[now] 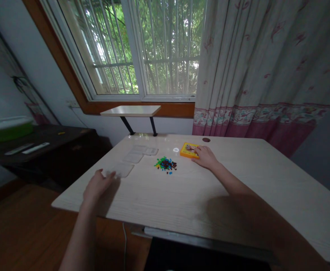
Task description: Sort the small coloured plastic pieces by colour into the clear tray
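My right hand [206,158] lies on the near right corner of a flat yellow box [185,152] with a picture on its top, fingers over the top and thumb along the side. On the left, my left hand [97,185] hovers at or just touches the near edge of a clear plastic tray [124,170]; its thumb and fingers are apart, with nothing seen between them. Further back lie more clear plastic pieces [133,156], partly overlapping. Between the hands is a loose pile of small green, blue, yellow and dark brown pieces [166,164], too small to name.
The light wooden desk [159,199] carries a small raised shelf [131,110] at its back left and a round cable hole [206,140]. A dark side table [69,145] with a green container [9,130] stands left. A curtain [238,75] hangs behind the desk.
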`<state>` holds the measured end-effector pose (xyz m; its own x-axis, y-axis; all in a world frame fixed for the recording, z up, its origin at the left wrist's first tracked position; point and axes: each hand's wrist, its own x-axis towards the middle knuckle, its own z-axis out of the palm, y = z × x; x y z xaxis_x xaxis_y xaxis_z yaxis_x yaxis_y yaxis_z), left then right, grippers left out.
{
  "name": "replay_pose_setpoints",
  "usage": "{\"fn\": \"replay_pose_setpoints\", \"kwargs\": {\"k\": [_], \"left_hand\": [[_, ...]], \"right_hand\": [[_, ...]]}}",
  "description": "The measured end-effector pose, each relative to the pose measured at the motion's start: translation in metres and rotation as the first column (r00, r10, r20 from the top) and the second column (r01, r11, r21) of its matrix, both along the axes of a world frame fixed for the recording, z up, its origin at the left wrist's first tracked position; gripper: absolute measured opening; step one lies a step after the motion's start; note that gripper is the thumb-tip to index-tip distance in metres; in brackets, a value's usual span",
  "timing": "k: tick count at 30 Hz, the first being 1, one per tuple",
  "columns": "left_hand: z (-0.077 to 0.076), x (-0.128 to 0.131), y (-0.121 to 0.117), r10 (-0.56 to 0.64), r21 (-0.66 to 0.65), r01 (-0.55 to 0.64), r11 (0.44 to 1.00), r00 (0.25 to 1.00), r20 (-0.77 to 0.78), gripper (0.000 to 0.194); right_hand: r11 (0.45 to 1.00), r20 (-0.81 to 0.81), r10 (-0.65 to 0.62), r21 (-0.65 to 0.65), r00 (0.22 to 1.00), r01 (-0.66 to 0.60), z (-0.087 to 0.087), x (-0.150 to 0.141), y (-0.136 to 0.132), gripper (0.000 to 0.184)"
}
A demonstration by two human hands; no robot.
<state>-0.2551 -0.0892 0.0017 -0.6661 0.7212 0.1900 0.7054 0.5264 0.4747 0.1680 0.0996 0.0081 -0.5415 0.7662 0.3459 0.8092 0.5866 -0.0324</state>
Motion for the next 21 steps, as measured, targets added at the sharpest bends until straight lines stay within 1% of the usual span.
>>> {"fn": "replay_pose_setpoints", "kwargs": {"k": [2,4,6,8,10,12,14,15,16,18,20,21], "left_hand": [[0.003,0.009,-0.001,-0.043,-0.059,0.040,0.997,0.997,-0.063,0.075],[0.007,0.019,0.000,-0.117,-0.096,0.109,0.989,0.989,-0.090,0.071],[0.009,0.028,0.002,-0.162,-0.129,0.150,0.980,0.983,-0.085,0.067],[0.011,0.034,0.003,-0.169,-0.147,0.156,0.977,0.983,-0.078,0.065],[0.012,0.038,0.003,-0.157,-0.154,0.143,0.978,0.984,-0.084,0.066],[0.015,0.045,0.003,-0.118,-0.128,0.103,0.986,0.986,-0.116,0.065],[0.019,0.056,0.005,-0.057,-0.045,0.050,0.998,0.984,-0.170,0.062],[0.021,0.062,0.007,-0.052,0.009,0.055,0.998,0.981,-0.186,0.060],[0.024,0.070,0.011,-0.087,0.055,0.099,0.994,0.979,-0.185,0.056],[0.028,0.089,0.022,-0.248,0.115,0.266,0.957,0.956,-0.155,0.047],[0.030,0.112,0.037,-0.448,0.134,0.453,0.881,0.891,-0.066,0.040],[0.030,0.124,0.045,-0.529,0.146,0.524,0.839,0.849,-0.008,0.040]], "right_hand": [[0.999,0.003,0.032,-0.021,0.999,-0.032,0.002,0.003,0.000,0.047],[0.997,0.006,0.053,-0.049,0.999,-0.053,0.003,0.005,0.003,0.052],[0.994,0.004,0.069,-0.083,0.998,-0.069,0.002,0.006,0.009,0.058],[0.988,-0.004,0.094,-0.120,0.996,-0.094,-0.001,0.005,0.014,0.062],[0.982,-0.032,0.118,-0.148,0.993,-0.121,-0.003,0.003,0.016,0.062],[0.975,-0.089,0.134,-0.165,0.987,-0.148,-0.004,0.002,0.015,0.058],[0.966,-0.175,0.166,-0.170,0.971,-0.196,-0.002,0.000,0.011,0.053],[0.958,-0.229,0.192,-0.167,0.954,-0.233,0.000,-0.001,0.008,0.050],[0.947,-0.292,0.222,-0.161,0.930,-0.276,0.002,-0.004,0.004,0.048],[0.924,-0.440,0.262,-0.144,0.859,-0.355,0.006,-0.013,-0.004,0.045],[0.907,-0.593,0.242,-0.144,0.768,-0.397,0.008,-0.028,-0.014,0.043],[0.903,-0.660,0.214,-0.148,0.720,-0.404,0.008,-0.038,-0.019,0.043]]}}
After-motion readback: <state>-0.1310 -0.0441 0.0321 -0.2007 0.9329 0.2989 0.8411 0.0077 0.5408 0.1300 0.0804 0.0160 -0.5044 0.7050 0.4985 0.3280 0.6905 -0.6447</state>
